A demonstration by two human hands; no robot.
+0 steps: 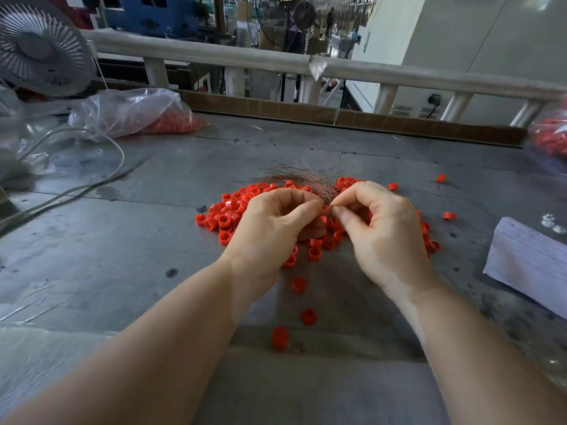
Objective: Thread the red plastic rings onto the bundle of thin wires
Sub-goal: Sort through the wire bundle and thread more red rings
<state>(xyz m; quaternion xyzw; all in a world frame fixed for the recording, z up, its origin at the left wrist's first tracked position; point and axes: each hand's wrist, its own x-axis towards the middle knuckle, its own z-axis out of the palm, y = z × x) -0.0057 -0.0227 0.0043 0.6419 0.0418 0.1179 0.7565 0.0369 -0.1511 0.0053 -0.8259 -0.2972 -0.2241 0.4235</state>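
Wires and fingers at the point of threading. Bundle of thin wires [302,177] fans out on the far side of the left hand [273,222], its long axis running from the gathered end at the fingertips away from the person and slightly leftward; the splayed free ends lie over the far edge of the pile of red plastic rings [228,214]. Left hand: fingers curled, thumb and forefinger closed on the gathered end, so the bundle is held, not lying loose. Right hand [382,228]: thumb and forefinger pinched together just right of the left hand's fingertips, touching the same gathered end; whether they hold a single strand, a ring, or both cannot be told, as the pinch hides it. Both hands are equally near the wire end; the rings lie under and beside the left hand on the grey table [122,240], with 3 stray rings [299,285] nearer the person. Judgement: the next move turns on a ring's bore lining up with the wire axis, which points away from the left hand, so a ring would slide on from the near side.
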